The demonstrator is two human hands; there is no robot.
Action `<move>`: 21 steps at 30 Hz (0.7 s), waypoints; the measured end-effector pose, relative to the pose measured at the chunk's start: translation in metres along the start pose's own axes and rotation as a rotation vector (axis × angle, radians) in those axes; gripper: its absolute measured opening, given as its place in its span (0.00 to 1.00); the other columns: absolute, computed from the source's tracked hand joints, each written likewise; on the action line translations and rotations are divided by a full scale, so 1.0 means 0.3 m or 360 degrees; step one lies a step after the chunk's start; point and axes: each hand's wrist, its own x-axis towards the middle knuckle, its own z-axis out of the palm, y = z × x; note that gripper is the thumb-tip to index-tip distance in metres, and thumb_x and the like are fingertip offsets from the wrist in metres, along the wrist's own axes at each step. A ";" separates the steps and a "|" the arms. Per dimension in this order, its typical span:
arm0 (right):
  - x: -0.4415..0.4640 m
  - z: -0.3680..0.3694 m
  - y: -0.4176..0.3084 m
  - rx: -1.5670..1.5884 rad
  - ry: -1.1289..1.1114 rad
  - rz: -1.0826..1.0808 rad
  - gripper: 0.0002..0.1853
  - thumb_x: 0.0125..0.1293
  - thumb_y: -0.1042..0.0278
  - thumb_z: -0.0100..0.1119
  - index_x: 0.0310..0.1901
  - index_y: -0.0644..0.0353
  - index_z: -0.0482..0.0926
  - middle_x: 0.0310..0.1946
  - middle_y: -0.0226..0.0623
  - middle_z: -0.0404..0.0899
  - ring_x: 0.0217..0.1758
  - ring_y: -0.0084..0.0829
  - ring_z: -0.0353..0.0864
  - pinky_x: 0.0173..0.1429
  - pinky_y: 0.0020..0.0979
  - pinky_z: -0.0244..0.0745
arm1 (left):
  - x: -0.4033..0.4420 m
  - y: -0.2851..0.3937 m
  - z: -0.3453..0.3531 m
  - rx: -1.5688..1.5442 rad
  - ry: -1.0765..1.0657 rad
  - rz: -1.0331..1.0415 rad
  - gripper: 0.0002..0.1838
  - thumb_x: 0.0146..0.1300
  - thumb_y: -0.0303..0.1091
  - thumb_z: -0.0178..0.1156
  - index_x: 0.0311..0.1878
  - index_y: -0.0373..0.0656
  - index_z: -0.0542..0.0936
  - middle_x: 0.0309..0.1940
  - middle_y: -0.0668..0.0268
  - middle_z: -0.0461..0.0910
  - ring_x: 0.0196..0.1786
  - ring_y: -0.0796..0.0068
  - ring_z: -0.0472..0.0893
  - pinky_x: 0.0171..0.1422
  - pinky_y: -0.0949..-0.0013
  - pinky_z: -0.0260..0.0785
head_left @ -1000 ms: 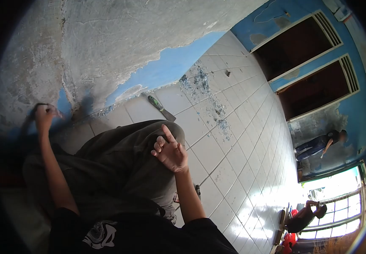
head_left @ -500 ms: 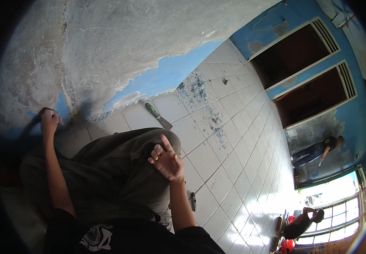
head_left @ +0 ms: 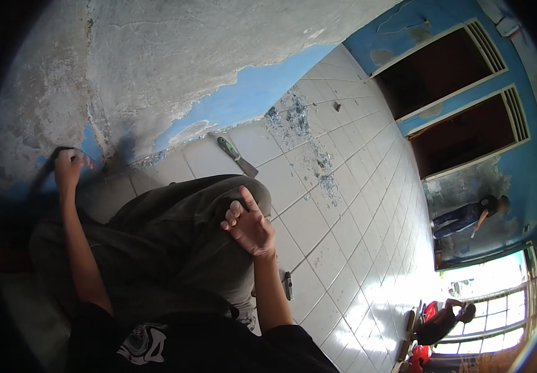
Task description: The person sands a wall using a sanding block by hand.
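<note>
My left hand [head_left: 68,169] is closed against the lower part of the wall [head_left: 156,56], where grey plaster meets patches of blue paint. Its fingers wrap round something dark that I cannot make out, partly lost in shadow. My right hand [head_left: 250,227] is held palm up over my bent knee [head_left: 206,205], fingers apart and holding nothing. Beyond that knee, a putty knife [head_left: 237,155] with a green and black handle lies on the tiles near the foot of the wall.
Blue paint flakes [head_left: 312,149] are scattered over the tiled floor [head_left: 343,236]. A small dark block [head_left: 336,107] lies past them. A dark object [head_left: 287,285] sits beside my right forearm. One person [head_left: 467,217] stands at the far wall; another [head_left: 436,326] is near the window [head_left: 492,317].
My left hand has shifted slightly up along the wall. The right hand stays open over the knee. The whole view has moved a little.
</note>
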 end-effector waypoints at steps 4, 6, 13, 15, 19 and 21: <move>0.004 0.000 0.004 0.0032 -0.0014 -0.0004 0.37 0.57 0.52 0.55 0.66 0.47 0.52 0.40 0.30 0.63 0.41 0.27 0.63 0.51 0.35 0.60 | -0.013 0.134 -0.129 -0.0100 0.0268 0.0135 0.11 0.55 0.34 0.57 0.34 0.33 0.77 0.26 0.56 0.78 0.30 0.63 0.81 0.35 0.69 0.69; 0.010 0.001 0.004 0.0040 -0.0026 0.0006 0.37 0.57 0.52 0.55 0.66 0.47 0.52 0.39 0.31 0.63 0.41 0.27 0.63 0.51 0.35 0.60 | 0.001 0.089 -0.113 -0.0019 0.0033 0.0082 0.12 0.55 0.34 0.57 0.35 0.32 0.76 0.27 0.54 0.78 0.30 0.63 0.81 0.35 0.69 0.69; 0.005 0.003 -0.001 0.0022 -0.0024 -0.0005 0.37 0.57 0.52 0.55 0.66 0.47 0.52 0.39 0.31 0.63 0.41 0.27 0.63 0.51 0.35 0.60 | 0.027 -0.054 0.011 0.0024 0.0137 0.0130 0.10 0.54 0.33 0.57 0.32 0.34 0.77 0.27 0.55 0.79 0.31 0.59 0.80 0.36 0.64 0.69; 0.003 -0.002 0.006 0.0036 -0.0023 -0.0008 0.37 0.57 0.52 0.55 0.66 0.47 0.52 0.39 0.31 0.63 0.41 0.27 0.63 0.51 0.35 0.60 | -0.007 0.109 -0.116 0.0141 0.0372 0.0266 0.10 0.55 0.33 0.56 0.32 0.34 0.77 0.27 0.55 0.79 0.29 0.62 0.81 0.35 0.65 0.69; 0.011 -0.012 0.007 0.0054 -0.0062 0.0015 0.37 0.57 0.52 0.55 0.66 0.47 0.52 0.39 0.31 0.62 0.41 0.27 0.63 0.51 0.35 0.60 | 0.005 -0.015 -0.034 0.0052 0.0102 -0.0022 0.09 0.54 0.33 0.55 0.32 0.36 0.78 0.29 0.56 0.79 0.31 0.62 0.80 0.37 0.66 0.69; 0.012 -0.006 0.004 0.0042 -0.0056 0.0013 0.37 0.57 0.52 0.55 0.66 0.47 0.52 0.39 0.31 0.62 0.41 0.27 0.64 0.51 0.35 0.60 | 0.003 -0.030 -0.001 -0.0008 -0.0110 -0.0177 0.09 0.54 0.34 0.55 0.31 0.37 0.78 0.29 0.57 0.79 0.32 0.61 0.80 0.37 0.65 0.69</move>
